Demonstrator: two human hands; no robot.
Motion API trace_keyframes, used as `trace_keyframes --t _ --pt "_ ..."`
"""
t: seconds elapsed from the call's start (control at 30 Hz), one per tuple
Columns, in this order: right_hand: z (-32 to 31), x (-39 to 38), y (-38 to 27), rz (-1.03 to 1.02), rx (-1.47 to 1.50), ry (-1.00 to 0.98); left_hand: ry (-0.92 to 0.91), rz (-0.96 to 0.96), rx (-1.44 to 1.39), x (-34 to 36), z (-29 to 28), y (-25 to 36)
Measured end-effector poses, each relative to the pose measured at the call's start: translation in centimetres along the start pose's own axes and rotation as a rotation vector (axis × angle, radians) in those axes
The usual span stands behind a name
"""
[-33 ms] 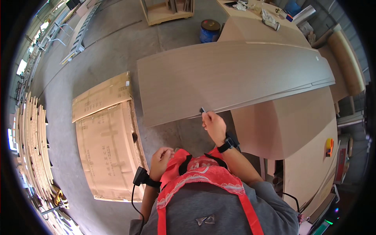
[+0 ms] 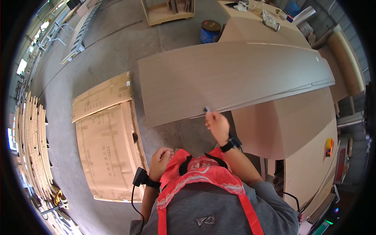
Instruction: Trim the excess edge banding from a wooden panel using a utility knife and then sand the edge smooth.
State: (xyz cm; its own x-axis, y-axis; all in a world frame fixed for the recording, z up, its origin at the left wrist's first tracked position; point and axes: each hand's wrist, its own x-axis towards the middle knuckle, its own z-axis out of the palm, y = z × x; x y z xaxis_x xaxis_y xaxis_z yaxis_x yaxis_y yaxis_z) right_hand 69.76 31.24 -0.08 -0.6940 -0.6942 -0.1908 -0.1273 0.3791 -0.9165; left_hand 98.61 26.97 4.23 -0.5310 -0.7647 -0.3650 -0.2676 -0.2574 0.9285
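A long grey-brown board (image 2: 235, 78), with more layers showing at its right end, lies across the work surface and reaches out over the floor on the left. My right hand (image 2: 217, 127) is closed on a small dark and silver tool (image 2: 206, 109) at the board's near edge; its exact kind is too small to tell. My left hand (image 2: 160, 160) is lower down, beside my red apron (image 2: 203, 176), with its fingers curled and no object visible in them. A tan panelled surface (image 2: 293, 129) extends under the board to the right.
Cardboard packs (image 2: 105, 152) lie on the floor at left, near stacked planks (image 2: 33, 141). Behind are a wooden trolley (image 2: 168, 21), a blue drum (image 2: 209, 33) and a cluttered table (image 2: 235, 8). At right are a large paper roll (image 2: 346, 62) and an orange-yellow tool (image 2: 329, 147).
My right hand has moved slightly to the right with the small tool. The board's left end sits a few pixels further right. My left hand is nearly unchanged.
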Motion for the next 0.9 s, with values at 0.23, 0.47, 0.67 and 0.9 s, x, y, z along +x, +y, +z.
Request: trace_keyframes --t 0.23,0.47,0.67,0.9 --pt "-6.6 2.8 -0.8 0.103 -0.054 0.308 0.106 -0.041 -0.035 -2.6 -7.3 -3.8" --pt "7.6 -3.0 -3.5 0.050 -0.066 0.086 0.090 -0.037 0.014 -2.8 -11.4 -4.8" --pt "8.8 -3.3 -2.7 0.086 0.223 0.037 0.072 -0.056 0.020 -2.0 -12.2 -4.0" --pt "-0.2 0.8 -3.0 0.165 0.010 0.320 0.066 -0.059 0.061 0.1 -10.6 -2.2"
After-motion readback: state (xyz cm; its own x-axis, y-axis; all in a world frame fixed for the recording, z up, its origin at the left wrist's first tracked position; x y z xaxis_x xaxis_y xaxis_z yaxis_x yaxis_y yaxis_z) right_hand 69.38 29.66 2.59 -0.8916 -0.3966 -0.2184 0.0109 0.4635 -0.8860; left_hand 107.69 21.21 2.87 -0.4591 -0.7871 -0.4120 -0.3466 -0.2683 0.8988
